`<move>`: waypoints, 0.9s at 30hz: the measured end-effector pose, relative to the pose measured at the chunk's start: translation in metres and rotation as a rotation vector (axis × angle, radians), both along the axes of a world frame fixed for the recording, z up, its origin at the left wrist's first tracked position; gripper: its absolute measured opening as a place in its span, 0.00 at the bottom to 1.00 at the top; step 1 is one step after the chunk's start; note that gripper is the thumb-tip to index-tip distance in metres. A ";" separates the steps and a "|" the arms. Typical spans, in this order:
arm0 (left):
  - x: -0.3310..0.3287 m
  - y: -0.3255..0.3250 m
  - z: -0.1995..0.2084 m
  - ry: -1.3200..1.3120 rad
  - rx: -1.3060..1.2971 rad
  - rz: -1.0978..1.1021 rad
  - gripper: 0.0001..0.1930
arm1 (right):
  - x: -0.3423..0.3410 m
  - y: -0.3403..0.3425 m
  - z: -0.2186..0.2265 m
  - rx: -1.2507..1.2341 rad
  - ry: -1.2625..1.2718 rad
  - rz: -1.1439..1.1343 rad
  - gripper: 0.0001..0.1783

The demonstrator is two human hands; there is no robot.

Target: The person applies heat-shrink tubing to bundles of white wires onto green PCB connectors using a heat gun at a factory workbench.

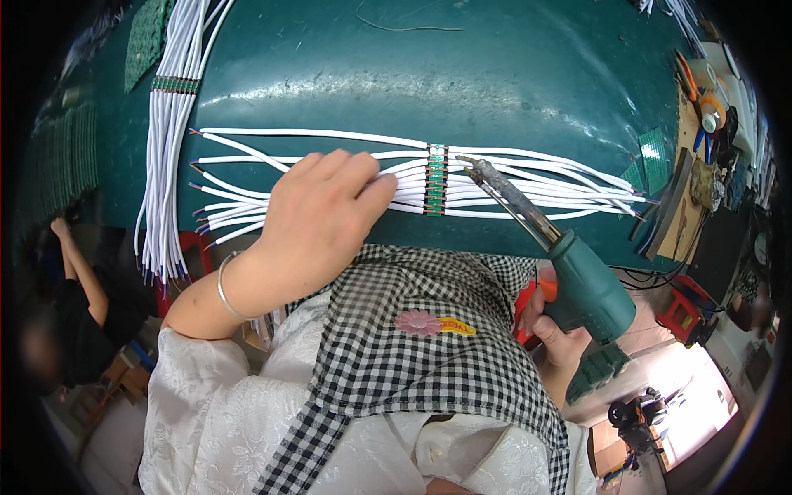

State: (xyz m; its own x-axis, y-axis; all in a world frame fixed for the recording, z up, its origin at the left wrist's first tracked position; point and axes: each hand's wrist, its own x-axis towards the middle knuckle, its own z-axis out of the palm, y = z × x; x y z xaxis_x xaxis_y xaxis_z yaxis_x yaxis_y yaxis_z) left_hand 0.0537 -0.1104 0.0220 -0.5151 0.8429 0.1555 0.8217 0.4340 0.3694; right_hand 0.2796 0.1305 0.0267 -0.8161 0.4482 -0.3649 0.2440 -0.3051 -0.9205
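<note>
A row of white cables (322, 134) lies across the table, joined at a narrow strip of green circuit boards (436, 183) with solder points along both edges. My left hand (322, 210) rests over the cables just left of the strip, fingers curled down on them; the fingertips are partly hidden. In my right hand (549, 326) is a green soldering gun (596, 293), its grip below the table edge and an orange trigger by my finger. Its darkened metal tip points up and left, close to the strip's upper right side; contact cannot be made out.
A second bundle of white cables (169, 148) with a board strip lies at the left. Green board pieces (652, 161) sit at the right, near a wooden tray (681, 198) with pliers and tape. Another person (78, 305) is at the far left. A thin wire (408, 30) lies at the back.
</note>
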 end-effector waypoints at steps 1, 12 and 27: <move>0.001 -0.001 0.004 0.022 -0.070 0.022 0.12 | 0.001 0.004 -0.001 0.000 0.003 -0.002 0.45; -0.007 -0.013 0.010 0.002 -0.237 0.158 0.12 | 0.007 0.013 -0.003 -0.092 0.085 0.156 0.36; -0.010 0.010 0.002 -0.083 -0.181 0.109 0.06 | 0.014 0.015 -0.012 -0.046 0.103 0.235 0.30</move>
State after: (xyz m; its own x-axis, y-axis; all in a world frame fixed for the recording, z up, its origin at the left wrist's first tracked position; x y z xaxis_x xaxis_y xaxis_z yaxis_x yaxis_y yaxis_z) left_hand 0.0437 -0.0999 0.0244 -0.6094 0.7919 -0.0400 0.7364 0.5839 0.3418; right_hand 0.2933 0.1458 0.0151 -0.9299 0.2268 -0.2895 0.2184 -0.2929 -0.9309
